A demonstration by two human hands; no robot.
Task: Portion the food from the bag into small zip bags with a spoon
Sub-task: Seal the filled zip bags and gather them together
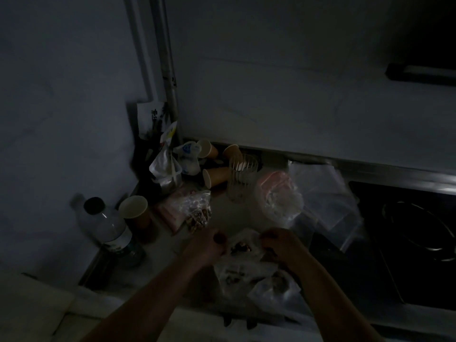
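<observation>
Both bare forearms reach up from the bottom of the frame and converge at lower centre. The left hand (pixel 209 244) and right hand (pixel 280 245) sit level, close together, knuckles up, fingers curled inward, each pinching a side of a small bag (pixel 243 244) between them.

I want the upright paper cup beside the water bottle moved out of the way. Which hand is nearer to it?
Left. The left hand is right of and nearer the camera than the paper cup; the right hand is farther right, across the small zip bag both hold.
</observation>
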